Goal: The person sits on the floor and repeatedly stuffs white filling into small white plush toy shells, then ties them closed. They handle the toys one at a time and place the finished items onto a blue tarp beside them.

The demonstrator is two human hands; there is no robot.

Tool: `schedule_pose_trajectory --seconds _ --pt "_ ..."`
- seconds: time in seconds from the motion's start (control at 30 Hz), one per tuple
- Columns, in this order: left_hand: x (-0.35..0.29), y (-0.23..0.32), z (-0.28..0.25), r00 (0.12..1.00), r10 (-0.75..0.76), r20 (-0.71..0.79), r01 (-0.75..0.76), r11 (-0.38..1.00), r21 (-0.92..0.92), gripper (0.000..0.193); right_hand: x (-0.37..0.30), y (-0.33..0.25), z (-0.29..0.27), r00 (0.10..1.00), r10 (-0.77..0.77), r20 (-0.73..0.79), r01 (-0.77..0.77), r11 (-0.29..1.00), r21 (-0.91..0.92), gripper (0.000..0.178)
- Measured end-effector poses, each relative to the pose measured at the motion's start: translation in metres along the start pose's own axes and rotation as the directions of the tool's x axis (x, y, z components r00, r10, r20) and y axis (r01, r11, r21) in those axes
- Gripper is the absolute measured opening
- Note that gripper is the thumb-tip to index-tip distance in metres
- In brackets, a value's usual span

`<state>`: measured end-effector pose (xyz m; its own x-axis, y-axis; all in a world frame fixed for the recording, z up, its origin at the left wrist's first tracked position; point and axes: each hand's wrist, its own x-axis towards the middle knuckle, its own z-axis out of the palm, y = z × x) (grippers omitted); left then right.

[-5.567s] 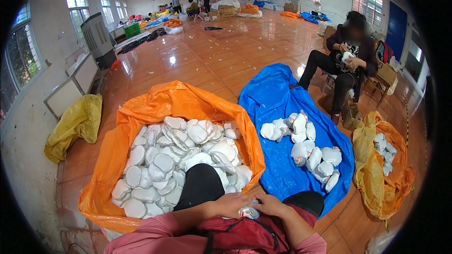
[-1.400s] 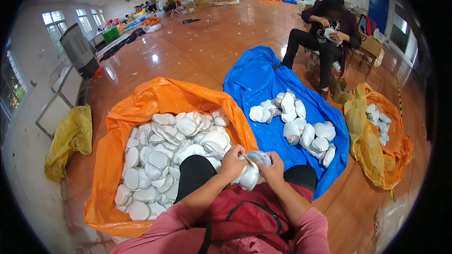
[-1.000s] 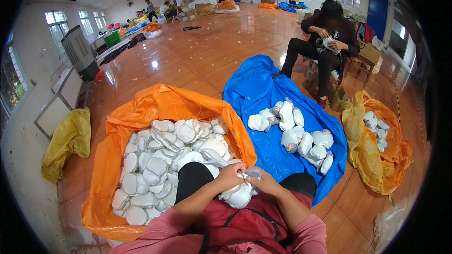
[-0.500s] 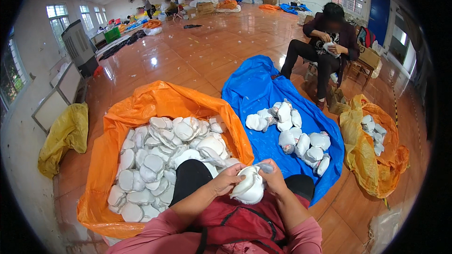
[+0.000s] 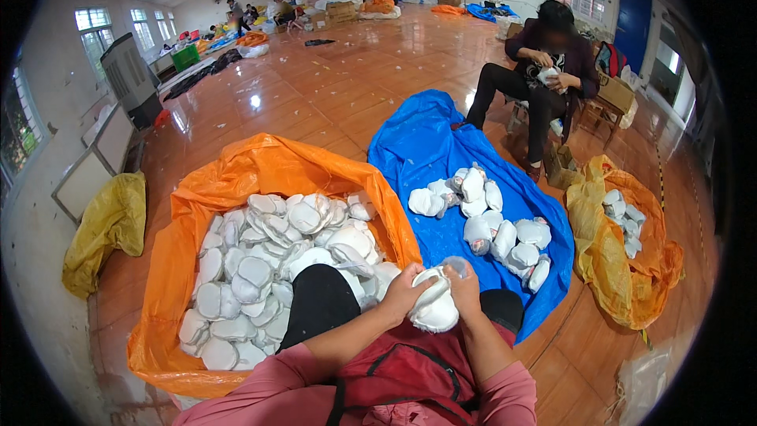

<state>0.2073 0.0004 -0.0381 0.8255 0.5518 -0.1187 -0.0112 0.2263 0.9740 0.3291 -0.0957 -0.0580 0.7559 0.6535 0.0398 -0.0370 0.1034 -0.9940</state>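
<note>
I see both hands closed on one white padded piece (image 5: 434, 309) above the lap. The left hand (image 5: 404, 293) wraps its fingers around the piece's left side; the right hand (image 5: 465, 284) grips its top right edge. Just beyond the left hand, an orange sack (image 5: 236, 181) holds a heap of similar white pieces. Beyond the right hand, a blue sheet (image 5: 426, 150) carries a smaller pile (image 5: 489, 221). Farther back, a seated person (image 5: 544, 71) handles another piece.
</note>
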Motion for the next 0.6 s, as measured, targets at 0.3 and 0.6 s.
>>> schedule_pose_trajectory --seconds 0.3,0.6 --pt "-0.019 0.032 0.011 0.968 -0.036 0.248 0.123 0.93 -0.346 0.044 -0.001 -0.017 -0.004 0.955 0.292 0.06 -0.297 0.911 0.285 0.019" --pt "-0.031 0.026 0.0 0.861 -0.098 0.498 0.362 0.807 -0.467 0.073 -0.007 -0.016 0.002 0.922 0.313 0.228 -0.373 0.876 0.306 0.01"
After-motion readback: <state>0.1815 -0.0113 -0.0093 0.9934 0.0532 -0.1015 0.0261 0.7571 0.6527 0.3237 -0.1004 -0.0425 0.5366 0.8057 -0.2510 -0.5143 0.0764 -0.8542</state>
